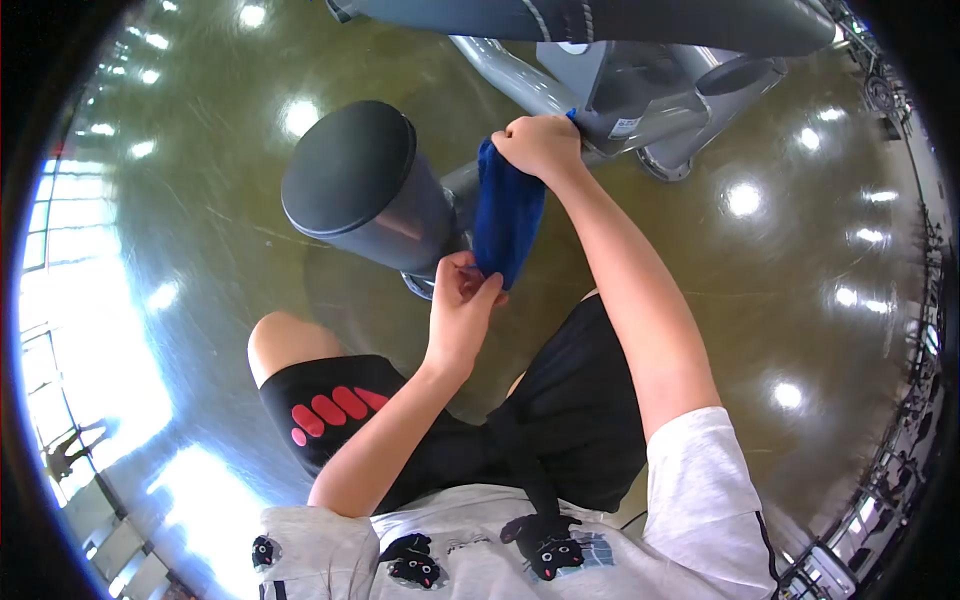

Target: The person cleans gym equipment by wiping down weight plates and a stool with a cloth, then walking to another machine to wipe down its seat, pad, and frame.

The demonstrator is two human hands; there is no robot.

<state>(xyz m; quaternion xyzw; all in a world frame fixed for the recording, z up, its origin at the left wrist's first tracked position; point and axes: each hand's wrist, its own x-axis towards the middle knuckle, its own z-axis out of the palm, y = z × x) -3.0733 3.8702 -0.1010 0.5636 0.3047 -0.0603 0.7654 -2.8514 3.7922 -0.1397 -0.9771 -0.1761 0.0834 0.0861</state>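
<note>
A blue cloth [508, 215] hangs stretched between my two hands, beside a grey metal bar of a piece of gym equipment. My right hand [541, 146] is closed on the cloth's far end, near where the bar meets the larger frame. With thumb and fingers pinched together, my left hand [464, 302] grips the near end of the cloth. Just left of the cloth is a thick cylindrical pad [350, 170] with a dark round end. Part of the bar is hidden behind the cloth.
A grey machine frame [640, 90] with a small white label stands ahead, under a long dark padded part [600, 22]. One round foot [668, 168] rests on the glossy greenish floor [780, 270]. My bent knees are on either side below.
</note>
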